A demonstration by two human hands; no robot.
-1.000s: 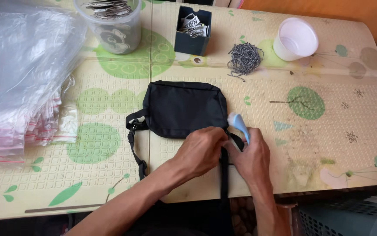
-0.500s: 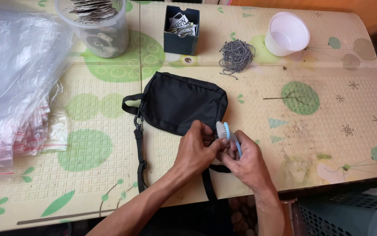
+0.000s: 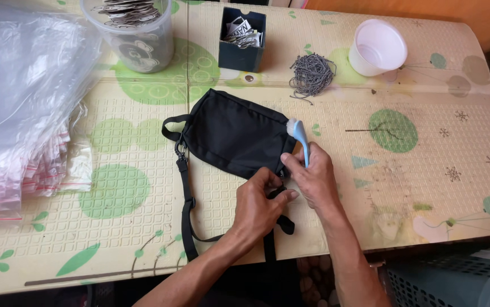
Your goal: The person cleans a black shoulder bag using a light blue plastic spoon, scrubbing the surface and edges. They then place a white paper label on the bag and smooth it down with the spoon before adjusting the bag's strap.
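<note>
A small black bag (image 3: pixel 233 133) lies on the patterned mat, tilted, its black strap (image 3: pixel 187 216) looping down toward the near edge. My left hand (image 3: pixel 262 207) pinches the strap end at the bag's lower right corner. My right hand (image 3: pixel 310 176) touches the same spot and holds a light blue tool with a white tip (image 3: pixel 298 136), which points up past the bag's right edge.
A stack of clear plastic bags (image 3: pixel 23 108) fills the left. At the back stand a clear tub of round tags (image 3: pixel 134 31), a dark box of paper tags (image 3: pixel 242 37), a heap of ball chains (image 3: pixel 312 74) and a white cup (image 3: pixel 377 48). A grey basket (image 3: pixel 455 278) sits bottom right.
The bag has turned and slid up-right on the mat. Both hands stay at its lower right corner, and the blue tool now stands more upright.
</note>
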